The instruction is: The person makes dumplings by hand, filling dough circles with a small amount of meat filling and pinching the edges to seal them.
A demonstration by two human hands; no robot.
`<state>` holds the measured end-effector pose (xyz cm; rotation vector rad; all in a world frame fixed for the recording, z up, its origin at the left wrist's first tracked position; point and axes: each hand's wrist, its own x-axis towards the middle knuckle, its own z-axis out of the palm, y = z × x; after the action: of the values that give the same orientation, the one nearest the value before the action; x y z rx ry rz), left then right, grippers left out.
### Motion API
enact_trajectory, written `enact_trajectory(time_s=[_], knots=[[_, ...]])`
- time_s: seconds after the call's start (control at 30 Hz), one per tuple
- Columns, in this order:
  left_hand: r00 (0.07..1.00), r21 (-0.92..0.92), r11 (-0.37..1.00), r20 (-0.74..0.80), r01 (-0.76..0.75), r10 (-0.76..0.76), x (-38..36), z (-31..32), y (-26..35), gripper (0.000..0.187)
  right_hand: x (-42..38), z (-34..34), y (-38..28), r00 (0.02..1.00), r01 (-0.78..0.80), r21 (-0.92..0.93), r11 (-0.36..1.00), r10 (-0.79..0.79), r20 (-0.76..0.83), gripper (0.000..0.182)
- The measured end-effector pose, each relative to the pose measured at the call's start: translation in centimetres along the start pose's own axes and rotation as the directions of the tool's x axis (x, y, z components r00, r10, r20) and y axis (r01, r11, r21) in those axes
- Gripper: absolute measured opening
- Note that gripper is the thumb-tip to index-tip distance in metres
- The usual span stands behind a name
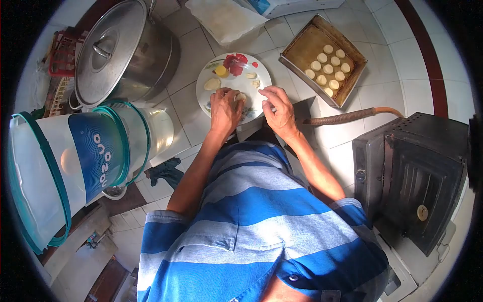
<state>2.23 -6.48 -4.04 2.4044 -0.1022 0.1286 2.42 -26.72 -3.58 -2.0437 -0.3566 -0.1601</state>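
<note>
A white plate (203, 98) with a red flower print lies on the tiled counter in front of me. My left hand (225, 109) is over its near edge, fingers curled round a pale piece of dough (241, 97). At the plate's right edge, my right hand (278, 110) has its fingers bent in towards the thumb; whatever they pinch is too small to make out. A flattened dough piece (212, 84), a yellow ball (221, 71) and small dough scraps (255, 83) rest on the plate.
Right of the plate stands a metal baking tray (294, 44) with several round dough pieces. A large lidded pot (156, 60) and clear plastic buckets (95, 151) are at left. A small black oven (417, 176) and a brown hose (342, 118) are at right.
</note>
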Motion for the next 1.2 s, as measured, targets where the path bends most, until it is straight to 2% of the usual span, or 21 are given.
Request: enact_trajectory(time_s=[0.13, 0.2, 0.33, 0.37, 0.4, 0.43, 0.5, 0.53, 0.57, 0.6, 0.63, 0.7, 0.73, 0.8, 0.87, 1.0, 1.2], knots=[[0.996, -0.064, 0.994, -0.037, -0.089, 0.087, -0.4, 0.1, 0.9, 0.028, -0.5, -0.1, 0.2, 0.999, -0.033, 0.016, 0.999, 0.033, -0.023, 0.032], [0.994, -0.064, 0.998, 0.111, 0.018, -0.011, -0.2, -0.2, 1.2, 0.029, -0.5, -0.1, 0.1, 0.999, 0.01, -0.026, 1.0, -0.011, -0.037, 0.034], [0.987, -0.133, 0.988, 0.153, 0.077, -0.057, 0.7, -0.9, 1.0, 0.031, -0.2, -0.4, -0.7, 0.999, -0.01, 0.013, 1.0, 0.01, -0.031, 0.035], [0.954, -0.314, 0.92, 0.256, 0.233, -0.154, 1.0, -1.5, 0.9, 0.031, -0.1, -0.7, -1.1, 0.998, -0.057, 0.067, 0.996, 0.058, -0.002, 0.034], [0.901, -0.463, 0.797, 0.374, 0.388, -0.222, 1.3, -2.4, 1.0, 0.031, 0.2, -1.1, -1.8, 0.994, -0.106, 0.118, 0.987, 0.104, 0.029, 0.034], [0.902, -0.466, 0.796, 0.37, 0.386, -0.222, 1.7, -3.2, 1.1, 0.031, 0.4, -1.4, -2.3, 0.995, -0.102, 0.116, 0.988, 0.1, 0.03, 0.034], [0.833, -0.701, 0.459, 0.512, 0.547, -0.211, 2.4, -4.6, 0.9, 0.029, 1.0, -1.9, -3.3, 0.998, -0.034, 0.117, 0.993, 0.028, 0.057, 0.034], [0.768, -0.708, 0.297, 0.589, 0.641, -0.254, 2.8, -4.9, 0.7, 0.025, 1.4, -2.2, -3.8, 0.998, -0.027, 0.117, 0.993, 0.02, 0.06, 0.034], [0.773, -0.714, 0.296, 0.581, 0.635, -0.256, 2.9, -5.5, 0.4, 0.025, 1.7, -2.5, -4.3, 0.994, 0.07, 0.087, 0.994, -0.077, 0.074, 0.036], [0.745, -0.723, 0.178, 0.645, 0.667, -0.173, 3.2, -6.5, 0.6, 0.025, 2.1, -2.8, -4.8, 0.981, 0.166, 0.061, 0.984, -0.171, 0.09, 0.038], [0.715, -0.712, 0.061, 0.694, 0.699, -0.082, 3.3, -7.5, 0.8, 0.025, 2.4, -3.0, -5.3, 0.979, 0.173, 0.065, 0.983, -0.178, 0.094, 0.038], [0.708, -0.706, 0.063, 0.705, 0.706, -0.039, 3.2, -8.9, 1.1, 0.025, 3.0, -3.3, -6.2, 0.928, 0.344, -0.026, 0.939, -0.336, 0.159, 0.036], [0.698, -0.698, 0.015, 0.716, 0.716, -0.008, 3.1, -9.2, 1.1, 0.025, 3.3, -3.4, -6.5, 0.926, 0.348, -0.023, 0.937, -0.34, 0.163, 0.036], [0.691, -0.69, -0.035, 0.722, 0.723, 0.022, 2.7, -9.6, 1.1, 0.025, 3.8, -3.4, -7.0, 0.804, 0.591, -0.122, 0.798, -0.568, 0.175, 0.034], [0.685, -0.681, -0.082, 0.728, 0.727, 0.032, 2.3, -9.9, 1.1, 0.025, 3.8, -2.8, -6.8, 0.778, 0.626, -0.131, 0.769, -0.603, 0.176, 0.033], [0.651, -0.647, -0.07, 0.754, 0.759, 0.087, 1.8, -9.5, -0.3, 0.029, 3.5, -2.2, -6.8, 0.7, 0.714, -0.139, 0.687, -0.688, 0.192, 0.033], [0.635, -0.638, 0.007, 0.768, 0.77, 0.086, 1.5, -10.0, -0.4, 0.03, 3.7, -1.7, -7.5, 0.682, 0.731, -0.135, 0.669, -0.71, 0.178, 0.029]])
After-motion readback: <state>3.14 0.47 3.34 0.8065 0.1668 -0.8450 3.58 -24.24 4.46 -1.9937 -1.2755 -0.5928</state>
